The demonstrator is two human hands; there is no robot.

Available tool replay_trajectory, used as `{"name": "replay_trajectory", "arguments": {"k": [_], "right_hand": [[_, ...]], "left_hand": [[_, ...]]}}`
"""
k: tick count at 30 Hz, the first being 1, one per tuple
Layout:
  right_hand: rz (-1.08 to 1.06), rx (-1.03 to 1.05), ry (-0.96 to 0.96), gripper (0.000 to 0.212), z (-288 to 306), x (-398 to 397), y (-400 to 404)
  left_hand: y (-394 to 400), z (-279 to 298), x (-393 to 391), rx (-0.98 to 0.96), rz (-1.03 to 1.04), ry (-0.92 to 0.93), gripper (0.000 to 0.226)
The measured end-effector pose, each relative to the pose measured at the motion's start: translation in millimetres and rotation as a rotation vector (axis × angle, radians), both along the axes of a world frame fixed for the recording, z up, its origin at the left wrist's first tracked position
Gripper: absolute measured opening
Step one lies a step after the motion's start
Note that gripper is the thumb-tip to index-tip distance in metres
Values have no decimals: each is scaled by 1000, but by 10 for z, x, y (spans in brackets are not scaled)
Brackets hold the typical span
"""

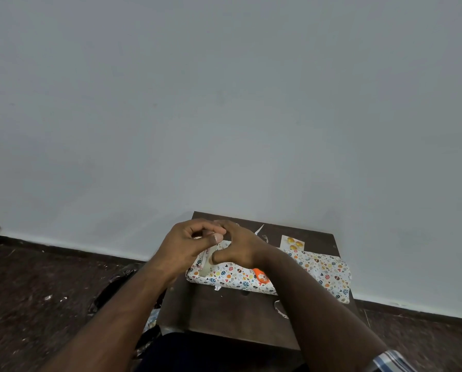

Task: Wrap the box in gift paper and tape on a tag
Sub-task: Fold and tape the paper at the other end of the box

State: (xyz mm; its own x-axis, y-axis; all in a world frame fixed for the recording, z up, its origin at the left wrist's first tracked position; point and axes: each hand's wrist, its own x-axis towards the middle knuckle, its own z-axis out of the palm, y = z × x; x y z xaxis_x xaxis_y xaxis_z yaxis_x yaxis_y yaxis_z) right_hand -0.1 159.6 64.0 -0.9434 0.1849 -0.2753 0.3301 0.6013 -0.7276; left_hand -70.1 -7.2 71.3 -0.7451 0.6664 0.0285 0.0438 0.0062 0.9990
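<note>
The box, wrapped in white paper with small coloured prints, lies across the small dark table. Both my hands meet just above its left end. My left hand pinches the top of a pale strip of tape between thumb and fingers. My right hand has its fingers curled and its thumb against the same strip. The strip hangs down to the box top. Whatever else sits between my fingers is hidden. A white tag card with yellow dots lies at the back right of the table.
An orange scissors handle shows on the box beside my right forearm. More of the printed paper lies at the table's right edge. Small paper scraps sit on the table. A wall stands close behind, and dark speckled floor lies around.
</note>
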Motion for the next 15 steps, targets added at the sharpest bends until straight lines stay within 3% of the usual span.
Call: {"name": "replay_trajectory", "arguments": {"k": [3, 7, 15], "right_hand": [[12, -18, 1, 85, 8, -11, 8], [20, -59, -8, 79, 16, -25, 14], [63, -51, 16, 92, 15, -61, 7]], "left_hand": [[-31, 8, -27, -7, -27, -13, 20], [-83, -5, -71, -97, -73, 54, 45], [-103, -49, -67, -176, -22, 222, 61]]}}
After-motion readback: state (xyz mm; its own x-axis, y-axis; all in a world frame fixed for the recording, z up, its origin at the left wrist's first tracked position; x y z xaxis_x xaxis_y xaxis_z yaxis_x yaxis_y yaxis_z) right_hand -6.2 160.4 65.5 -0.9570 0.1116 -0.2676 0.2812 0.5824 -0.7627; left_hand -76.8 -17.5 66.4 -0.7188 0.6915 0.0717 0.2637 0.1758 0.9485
